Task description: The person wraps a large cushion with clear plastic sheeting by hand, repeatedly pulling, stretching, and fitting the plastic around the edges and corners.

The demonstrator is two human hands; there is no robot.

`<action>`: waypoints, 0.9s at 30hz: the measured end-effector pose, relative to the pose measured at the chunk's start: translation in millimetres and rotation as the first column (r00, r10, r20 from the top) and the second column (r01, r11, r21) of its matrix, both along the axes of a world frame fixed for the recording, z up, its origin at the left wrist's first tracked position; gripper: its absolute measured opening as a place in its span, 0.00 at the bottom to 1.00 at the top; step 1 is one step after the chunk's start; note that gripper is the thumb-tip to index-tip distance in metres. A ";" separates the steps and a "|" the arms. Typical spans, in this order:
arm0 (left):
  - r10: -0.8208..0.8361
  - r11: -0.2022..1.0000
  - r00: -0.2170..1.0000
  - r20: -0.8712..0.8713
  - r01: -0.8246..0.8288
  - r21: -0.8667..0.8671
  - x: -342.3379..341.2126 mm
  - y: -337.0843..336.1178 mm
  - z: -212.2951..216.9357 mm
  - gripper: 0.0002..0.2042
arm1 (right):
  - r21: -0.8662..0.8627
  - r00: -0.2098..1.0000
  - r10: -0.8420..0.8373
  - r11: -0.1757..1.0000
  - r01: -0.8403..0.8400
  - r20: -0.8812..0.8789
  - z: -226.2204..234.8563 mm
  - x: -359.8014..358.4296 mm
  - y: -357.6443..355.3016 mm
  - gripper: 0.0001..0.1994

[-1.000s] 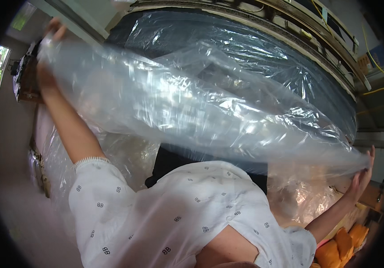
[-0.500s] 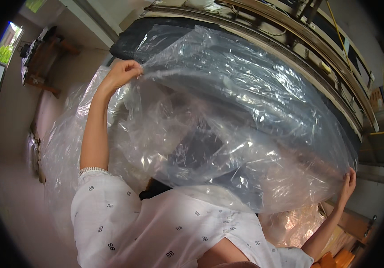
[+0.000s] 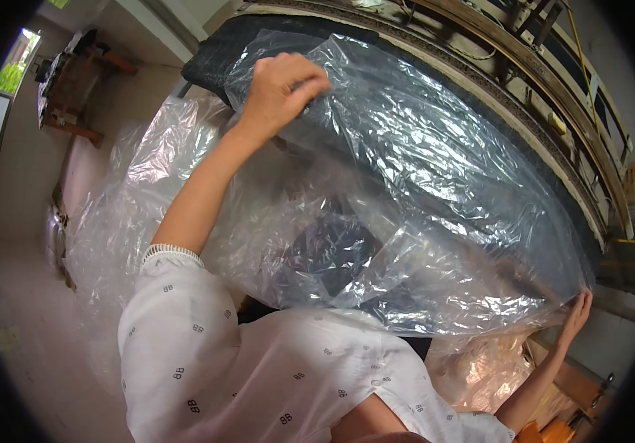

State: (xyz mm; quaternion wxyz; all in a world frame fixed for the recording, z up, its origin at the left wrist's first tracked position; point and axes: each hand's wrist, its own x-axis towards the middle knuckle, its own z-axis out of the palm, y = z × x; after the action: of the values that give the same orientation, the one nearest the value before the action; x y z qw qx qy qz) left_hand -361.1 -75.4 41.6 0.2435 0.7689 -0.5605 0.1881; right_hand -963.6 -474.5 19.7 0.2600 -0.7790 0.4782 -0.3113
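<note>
A large sheet of clear plastic film (image 3: 406,170) spreads in front of me, wrinkled and shiny, draping from a dark padded surface (image 3: 214,55) toward my body. Above its far left part is my left hand (image 3: 284,88), fingers curled closed with film bunched at them. At the far right, my right hand (image 3: 577,314) pinches the edge of the same film, its arm stretched out. More loose film hangs and billows on the left, beside my left forearm. Dark material shows dimly through the film near my chest.
Behind the dark surface runs a long machine frame (image 3: 524,66) with rails and a yellow cord or tube. On the left, a wooden stand (image 3: 74,88) is near a window (image 3: 7,96). Crumpled film (image 3: 480,369) lies low on the right, near orange objects (image 3: 554,428).
My left hand has moved right and farther away over the dark surface, drawing film with it. My right hand has shifted slightly, keeping the film's right edge.
</note>
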 end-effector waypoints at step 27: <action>0.334 0.893 0.618 -0.712 -0.449 0.029 127.1 16.4 -19.3 0.14 | 0.087 0.989 0.150 0.985 -0.148 -0.010 9.3 12.8 18.7 0.09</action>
State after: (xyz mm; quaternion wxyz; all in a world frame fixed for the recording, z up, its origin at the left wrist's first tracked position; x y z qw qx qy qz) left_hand -234.0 -58.9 22.4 0.4479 0.8641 -0.2278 -0.0268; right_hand -950.9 -455.8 29.1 0.3119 -0.8031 0.4337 -0.2638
